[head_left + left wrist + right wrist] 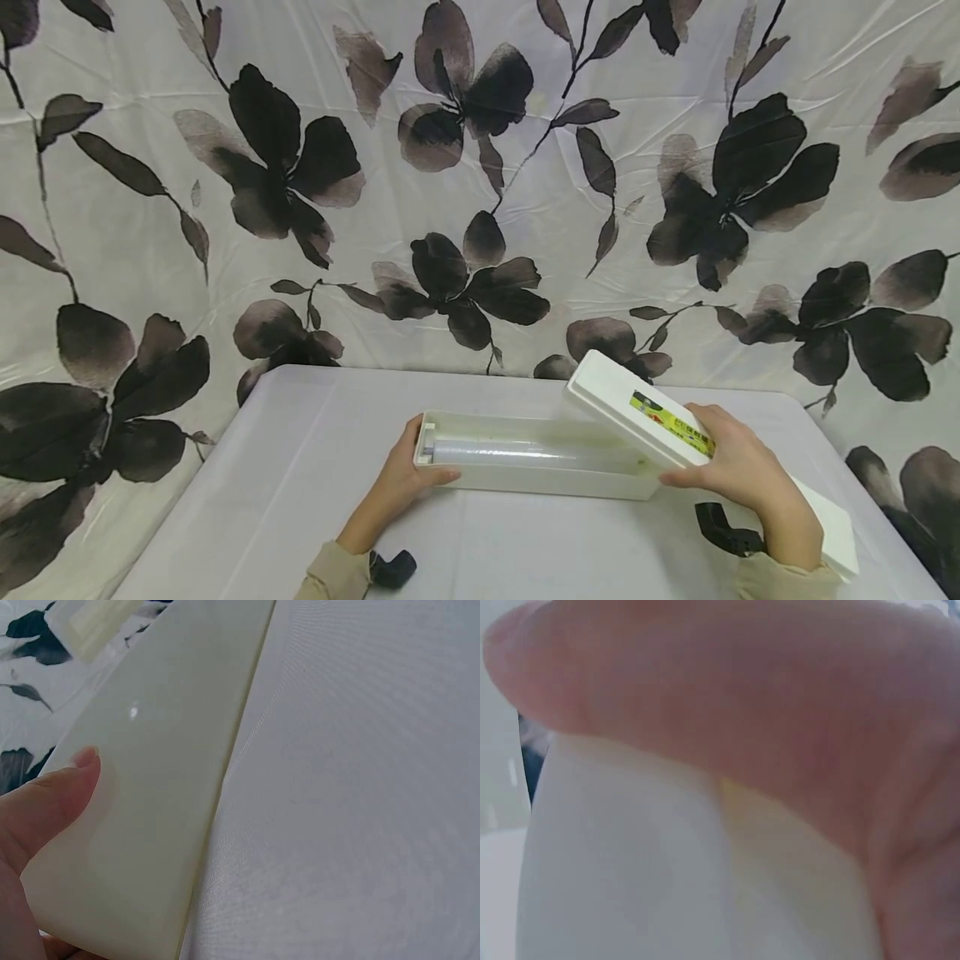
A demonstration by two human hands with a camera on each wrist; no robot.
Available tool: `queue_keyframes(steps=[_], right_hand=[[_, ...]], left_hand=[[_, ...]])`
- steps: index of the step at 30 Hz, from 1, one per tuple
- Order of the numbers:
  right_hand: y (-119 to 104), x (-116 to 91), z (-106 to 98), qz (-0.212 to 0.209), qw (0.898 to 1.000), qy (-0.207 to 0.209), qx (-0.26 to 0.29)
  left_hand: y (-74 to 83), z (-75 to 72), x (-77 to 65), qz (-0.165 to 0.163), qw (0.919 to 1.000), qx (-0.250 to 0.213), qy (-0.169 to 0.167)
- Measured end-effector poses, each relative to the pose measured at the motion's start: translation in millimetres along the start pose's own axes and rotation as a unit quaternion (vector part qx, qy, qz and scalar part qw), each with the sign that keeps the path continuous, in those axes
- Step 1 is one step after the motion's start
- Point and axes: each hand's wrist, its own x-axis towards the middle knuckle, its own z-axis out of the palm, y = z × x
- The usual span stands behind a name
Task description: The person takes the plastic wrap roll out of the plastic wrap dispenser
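A long white cling film box point(555, 483) stands lidless on the table, with a clear roll of film point(510, 454) lying inside. My left hand point(401, 475) grips its left end, thumb on the front wall point(157, 787) and fingers round the end. Above the box's right end, my right hand point(738, 462) holds the white lid point(607, 400) tilted, its left end raised. A yellow-green label point(671, 423) shows on the lid's top. In the right wrist view the thumb point(690, 682) lies across the end of the lid point(622, 847).
Another white, flat-sided piece point(832, 529) lies at the table's right, partly hidden by my right wrist. A white cloth covers the table point(525, 550). Behind it hangs a flowered curtain point(465, 200). Black wrist mounts point(723, 529) stick out beside both sleeves.
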Motion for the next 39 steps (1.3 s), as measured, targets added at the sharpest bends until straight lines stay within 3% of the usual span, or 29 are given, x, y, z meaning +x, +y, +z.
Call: queue_keyframes(steps=[10,22,30,39], right_hand=[[21.9,-4.3,2.1,0.023,1.000,0.010,0.014],[49.0,-14.6,-9.6,0.121,0.992,-0.026,0.006],[63.0,-17.1,-12.0,0.153,0.988,-0.014,-0.001],[77.9,-17.0,-10.9,0.196,0.980,-0.029,-0.007]], left_hand=[[-0.9,-0.9,-0.5,0.001,0.9999,0.011,-0.001],[0.8,1.2,0.0,-0.003,0.9998,0.019,0.009],[0.2,-0.6,-0.3,-0.004,0.9998,0.020,0.005],[0.3,-0.5,-0.8,0.001,0.9999,0.014,0.004]])
